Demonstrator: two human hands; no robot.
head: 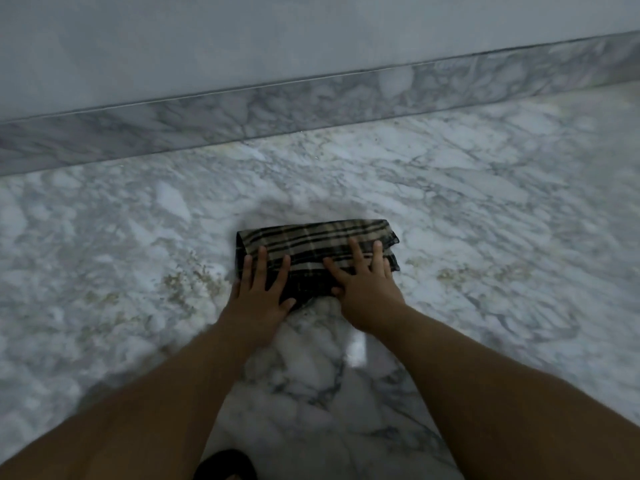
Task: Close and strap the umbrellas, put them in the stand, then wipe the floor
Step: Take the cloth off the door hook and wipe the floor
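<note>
Folded plaid cloth (317, 251), dark with tan and black stripes, lies flat on the marble floor (485, 209), roughly centre of view, a bit right of middle, well short of the far wall. Left hand (261, 291) palm-down on the cloth's near-left corner, fingers spread and flat, thumb angled toward the cloth's near edge; outer fingers sit at the cloth's left edge, partly on the floor. Right hand (363, 282) palm-down on the cloth's right half, fingers spread wide and pressed flat, fingertips reaching about mid-cloth. Neither hand pinches anything; both lie open on top of the fabric. Both bare forearms run in from the near edge of frame, converging on the cloth. Floor is white-grey veined marble with yellowish-brown speckled stains left of the cloth (194, 282) and fainter ones to the right. A bright reflection shows on the floor just near of the right wrist. Marble skirting (311, 105) runs along the far side under a plain pale wall (242, 36). Dark object (225, 465) at the near bottom edge, unclear what. View is motion-blurred.
</note>
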